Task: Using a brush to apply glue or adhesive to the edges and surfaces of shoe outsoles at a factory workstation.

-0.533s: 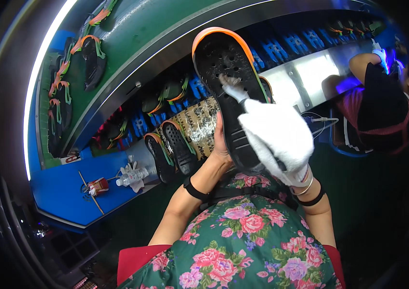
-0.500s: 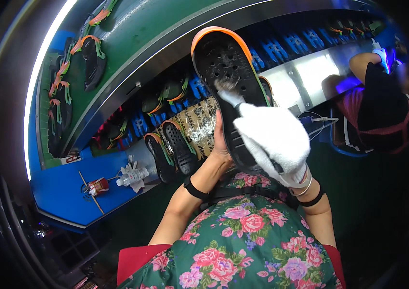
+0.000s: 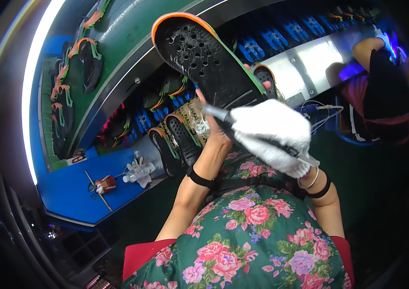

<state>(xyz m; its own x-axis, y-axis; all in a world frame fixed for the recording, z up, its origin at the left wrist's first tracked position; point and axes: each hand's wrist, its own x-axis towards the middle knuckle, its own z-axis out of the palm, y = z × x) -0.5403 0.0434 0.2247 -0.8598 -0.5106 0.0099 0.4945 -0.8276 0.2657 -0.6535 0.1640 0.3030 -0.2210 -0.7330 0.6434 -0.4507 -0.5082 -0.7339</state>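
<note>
My left hand (image 3: pixel 216 132), bare, grips a black shoe sole (image 3: pixel 192 55) with an orange and green rim from underneath; fingertips show at its right edge. Small holes dot its wide far end, where glossy wet-looking patches shine. My right hand (image 3: pixel 274 135) wears a white knit glove and is closed around a brush (image 3: pixel 220 114). The brush's head lies over the near left edge of the sole, by my left thumb; its bristles are blurred. Two similar soles, an outer one (image 3: pixel 164 151) and an inner one (image 3: pixel 184 137), rest left of my left wrist.
Behind the held sole runs a line with blue holders (image 3: pixel 274 38) and a metal strip (image 3: pixel 317 58). Shoe parts (image 3: pixel 90 62) lie on a green belt at upper left. A blue table (image 3: pixel 69 195) bears a plastic bottle (image 3: pixel 139 174). A co-worker (image 3: pixel 382 96) sits at right.
The sole has moved up and left in the view. My right hand has drawn the brush from the sole's perforated middle toward its near left edge.
</note>
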